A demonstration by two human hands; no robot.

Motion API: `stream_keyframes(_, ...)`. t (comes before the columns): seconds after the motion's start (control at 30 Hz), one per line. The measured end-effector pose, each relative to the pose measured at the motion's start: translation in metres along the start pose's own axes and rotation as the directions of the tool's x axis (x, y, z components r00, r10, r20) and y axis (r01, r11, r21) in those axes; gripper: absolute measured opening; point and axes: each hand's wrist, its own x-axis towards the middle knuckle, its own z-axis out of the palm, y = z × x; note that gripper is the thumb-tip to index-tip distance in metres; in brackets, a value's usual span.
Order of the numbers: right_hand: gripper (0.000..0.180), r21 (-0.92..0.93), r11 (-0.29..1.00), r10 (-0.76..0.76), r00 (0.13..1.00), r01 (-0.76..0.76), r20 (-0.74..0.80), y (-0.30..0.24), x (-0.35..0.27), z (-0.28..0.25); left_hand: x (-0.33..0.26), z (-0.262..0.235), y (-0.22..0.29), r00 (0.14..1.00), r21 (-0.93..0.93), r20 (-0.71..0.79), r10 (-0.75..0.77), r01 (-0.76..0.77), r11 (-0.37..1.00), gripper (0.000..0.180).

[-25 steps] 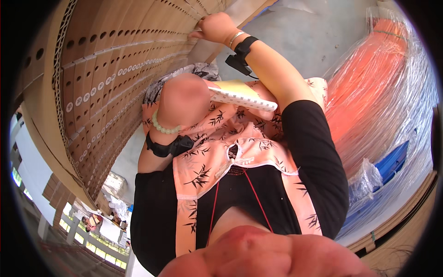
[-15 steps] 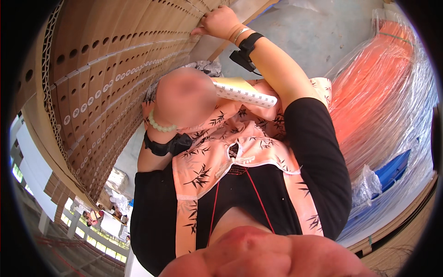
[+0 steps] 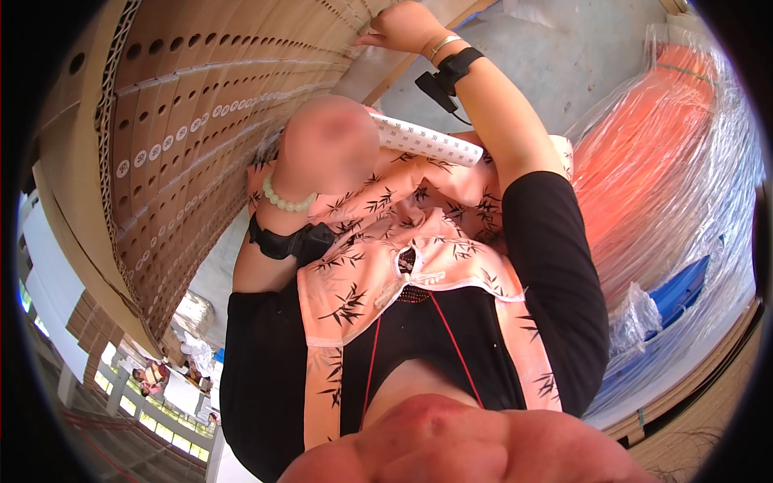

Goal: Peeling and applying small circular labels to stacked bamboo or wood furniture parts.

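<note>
The left hand (image 3: 330,149) is gripping the label sheet (image 3: 431,141) over the apron (image 3: 338,282), ideally holding it clear of the cartons (image 3: 193,105), while the right hand (image 3: 407,26), its hold indiscernible, is hanging beside them, light fingertip contact being advisable.

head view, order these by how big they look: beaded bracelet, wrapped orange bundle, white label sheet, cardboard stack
Largest to smallest as they appear:
1. cardboard stack
2. wrapped orange bundle
3. white label sheet, partly hidden at the left hand
4. beaded bracelet
</note>
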Motion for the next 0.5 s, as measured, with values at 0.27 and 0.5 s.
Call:
stream_keyframes(0.27, 0.028, 0.409, 0.912, 0.041, 0.999, -0.036, -0.002, -0.039, -0.017, -0.131, 0.013, 0.002, 0.005, 0.981, 0.045, -0.187, 0.054, -0.047, 0.998, 0.017)
stream_keyframes(0.5, 0.018, 0.602, 0.78, 0.127, 0.985, -0.171, 0.115, -0.102, -0.047, -0.176, 0.02, 0.0, -0.004, 0.906, 0.064, -0.357, 0.228, -0.22, 0.973, 0.018)
